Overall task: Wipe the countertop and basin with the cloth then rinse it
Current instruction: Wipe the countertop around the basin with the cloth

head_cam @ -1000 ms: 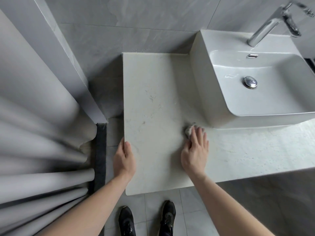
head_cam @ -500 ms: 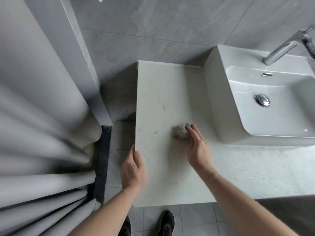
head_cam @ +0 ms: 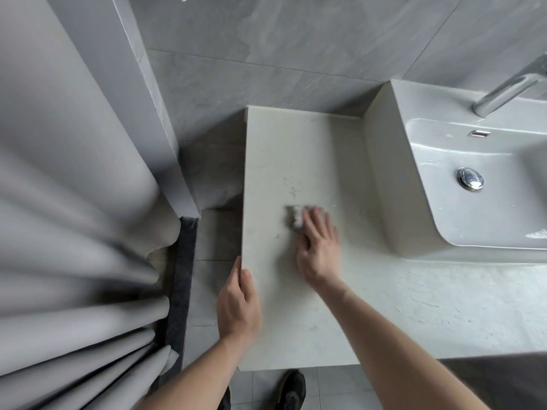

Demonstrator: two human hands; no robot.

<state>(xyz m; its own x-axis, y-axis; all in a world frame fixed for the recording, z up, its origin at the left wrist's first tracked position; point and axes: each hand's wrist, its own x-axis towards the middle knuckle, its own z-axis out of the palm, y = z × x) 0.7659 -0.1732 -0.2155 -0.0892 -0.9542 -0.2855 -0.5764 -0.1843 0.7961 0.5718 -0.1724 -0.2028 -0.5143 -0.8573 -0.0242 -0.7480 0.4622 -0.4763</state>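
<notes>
A small grey-white cloth (head_cam: 294, 218) lies bunched on the pale stone countertop (head_cam: 296, 149), left of the basin. My right hand (head_cam: 318, 250) presses flat on the cloth, fingers covering its right part; the cloth and fingertips are blurred. My left hand (head_cam: 238, 303) grips the countertop's left edge, thumb on top and fingers hidden over the side. The white rectangular basin (head_cam: 384, 179) stands on the counter at the right, with a chrome drain plug (head_cam: 469, 179) inside. A chrome tap (head_cam: 509, 87) rises at its back.
A grey curtain (head_cam: 74, 232) hangs in folds at the left beside a grey tiled wall corner (head_cam: 165, 128). Grey tiles cover the back wall. Below the counter's front edge I see the floor tiles and a black shoe (head_cam: 291, 390).
My right hand has slid the cloth leftward across the countertop, away from the basin's corner. My left hand has stayed on the left edge. The view has shifted left.
</notes>
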